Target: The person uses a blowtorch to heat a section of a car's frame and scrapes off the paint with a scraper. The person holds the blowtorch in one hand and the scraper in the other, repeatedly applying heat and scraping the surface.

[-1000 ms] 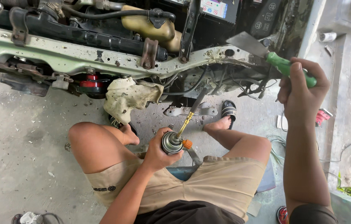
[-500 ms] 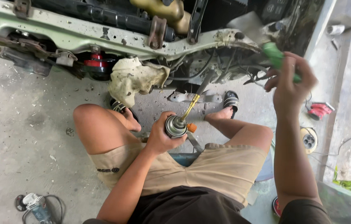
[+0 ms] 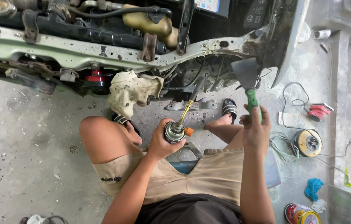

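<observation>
My left hand grips a gas torch canister with a brass nozzle and an orange knob, pointed up toward the car's stripped front end. My right hand holds a scraper by its green handle; its wide metal blade rests near the rusty body edge at the right. I sit on the concrete with knees apart, in beige shorts and black sandals.
A dirty rag hangs from the car frame. On the floor at the right lie a red sander, a yellow cable reel, a blue cloth and a tin can. A blue stool shows under me.
My right hand has come down and toward me, bringing the scraper from high at the right to the body edge in front. The torch hand has stayed in place.
</observation>
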